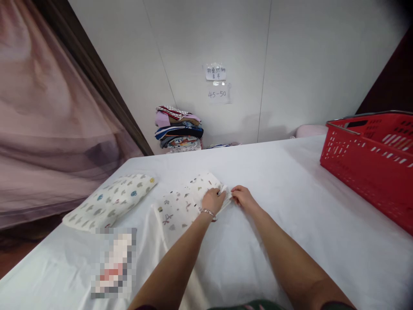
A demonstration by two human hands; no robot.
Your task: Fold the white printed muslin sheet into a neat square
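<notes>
Left fingers (215,190) and right fingers (238,189) pinch the printed cloth (182,202), partly hiding where it bunches

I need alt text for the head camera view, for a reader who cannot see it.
A person's left hand and right hand hold the bunched end of a printed cloth on a white table. A puffy patterned bundle lies to the left, a red basket stands to the right, and fabrics are stacked by the wall.
</notes>
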